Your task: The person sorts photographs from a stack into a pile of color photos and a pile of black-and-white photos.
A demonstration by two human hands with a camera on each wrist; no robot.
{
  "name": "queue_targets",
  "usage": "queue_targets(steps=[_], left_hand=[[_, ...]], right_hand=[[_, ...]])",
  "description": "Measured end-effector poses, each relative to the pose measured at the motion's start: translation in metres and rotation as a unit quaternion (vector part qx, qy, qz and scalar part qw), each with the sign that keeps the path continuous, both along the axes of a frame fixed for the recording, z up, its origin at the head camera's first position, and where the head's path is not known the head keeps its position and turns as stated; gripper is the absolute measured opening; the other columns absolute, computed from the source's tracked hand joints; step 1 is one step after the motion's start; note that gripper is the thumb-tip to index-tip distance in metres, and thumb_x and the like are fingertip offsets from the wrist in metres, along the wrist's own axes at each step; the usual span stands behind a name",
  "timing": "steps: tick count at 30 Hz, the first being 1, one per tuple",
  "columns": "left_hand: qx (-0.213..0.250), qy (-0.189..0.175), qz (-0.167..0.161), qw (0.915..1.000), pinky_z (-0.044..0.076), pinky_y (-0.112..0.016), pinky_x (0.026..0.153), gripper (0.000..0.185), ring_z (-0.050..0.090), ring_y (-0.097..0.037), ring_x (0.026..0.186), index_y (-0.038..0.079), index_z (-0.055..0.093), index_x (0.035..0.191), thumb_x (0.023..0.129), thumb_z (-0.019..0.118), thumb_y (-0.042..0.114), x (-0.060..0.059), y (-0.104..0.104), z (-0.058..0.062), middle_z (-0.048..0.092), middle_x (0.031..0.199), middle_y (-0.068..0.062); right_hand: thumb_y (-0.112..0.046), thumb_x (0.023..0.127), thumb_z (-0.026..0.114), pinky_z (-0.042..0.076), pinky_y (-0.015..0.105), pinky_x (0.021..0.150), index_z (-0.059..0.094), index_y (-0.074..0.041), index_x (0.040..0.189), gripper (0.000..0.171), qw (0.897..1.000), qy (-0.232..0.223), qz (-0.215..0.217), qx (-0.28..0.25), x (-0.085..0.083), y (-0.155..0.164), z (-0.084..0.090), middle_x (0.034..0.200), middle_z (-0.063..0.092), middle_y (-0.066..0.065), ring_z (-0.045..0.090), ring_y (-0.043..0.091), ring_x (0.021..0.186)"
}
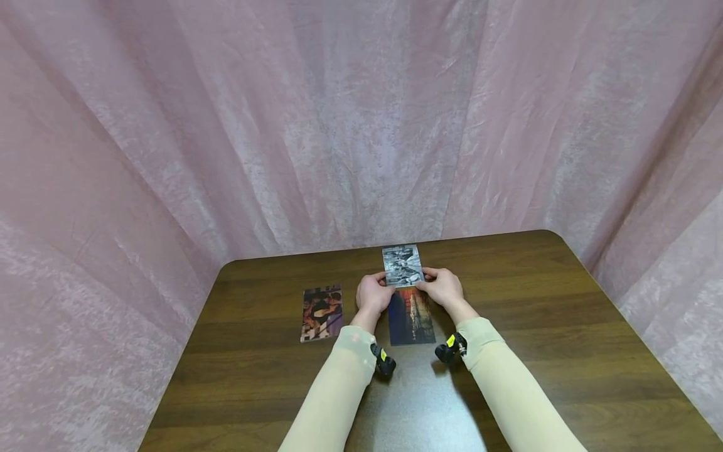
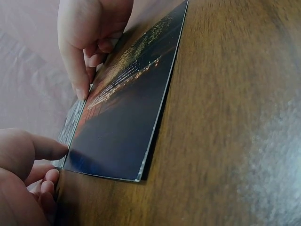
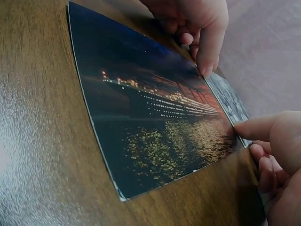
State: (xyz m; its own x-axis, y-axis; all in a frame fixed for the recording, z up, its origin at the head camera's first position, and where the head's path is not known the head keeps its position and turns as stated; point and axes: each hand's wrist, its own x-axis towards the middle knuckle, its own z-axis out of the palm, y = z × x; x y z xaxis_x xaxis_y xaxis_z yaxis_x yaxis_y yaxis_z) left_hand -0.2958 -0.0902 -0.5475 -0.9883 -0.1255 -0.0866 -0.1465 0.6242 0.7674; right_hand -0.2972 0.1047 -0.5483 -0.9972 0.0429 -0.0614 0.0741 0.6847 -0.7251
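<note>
Black-and-white photo [image 1: 403,265] flat on wooden table [image 1: 565,326], far centre, near edge abutting night-time ship photo [image 1: 410,316]. Left hand [image 1: 373,293] at left corner, fingers curled, index fingertip touching photo edge. Right hand [image 1: 444,286] at right corner, likewise curled with fingertip on edge. Third photo [image 1: 321,312] lying apart to left. Pink curtain [image 1: 339,125] behind table.

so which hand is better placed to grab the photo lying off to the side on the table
Left. The left hand is the one nearer the side photo; the right hand sits beyond the black-and-white photo both hands hold.
</note>
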Motion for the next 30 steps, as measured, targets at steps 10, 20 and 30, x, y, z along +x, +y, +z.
queue_targets(steps=[10, 20, 30], left_hand=[[0.006, 0.000, -0.001, 1.0000, 0.051, -0.041, 0.081, 0.048, 0.064, -0.020, 0.094, 0.019, 0.072, 0.142, 0.095, 0.081, 0.021, 0.002, -0.001, 0.003, 0.068, 0.104, 0.002], [0.013, -0.002, 0.005, 0.9999, 0.051, -0.042, 0.084, 0.046, 0.065, -0.021, 0.096, 0.020, 0.074, 0.140, 0.095, 0.081, 0.022, 0.003, -0.002, 0.003, 0.068, 0.103, 0.004], [0.178, -0.006, -0.013, 0.9840, 0.048, -0.039, 0.083, 0.046, 0.059, -0.024, 0.098, 0.008, 0.068, 0.145, 0.100, 0.076, 0.016, 0.006, -0.015, 0.004, 0.064, 0.112, -0.006]], right_hand=[[-0.028, 0.097, 0.077, 0.048, 0.053, 0.106, 0.067, -0.008, 0.146, 0.054, 1.000, 0.003, -0.003, -0.004, -0.001, 0.000, -0.001, 0.130, 0.073, 0.015, 0.064, 0.039, 0.125], [-0.026, 0.097, 0.076, 0.046, 0.051, 0.108, 0.067, -0.007, 0.146, 0.054, 1.000, -0.002, -0.005, -0.012, 0.003, -0.001, 0.004, 0.131, 0.073, 0.014, 0.063, 0.038, 0.128], [-0.022, 0.102, 0.072, 0.048, 0.050, 0.104, 0.059, -0.001, 0.151, 0.055, 0.993, -0.010, -0.013, -0.119, 0.007, 0.004, 0.005, 0.132, 0.068, 0.019, 0.062, 0.036, 0.123]])
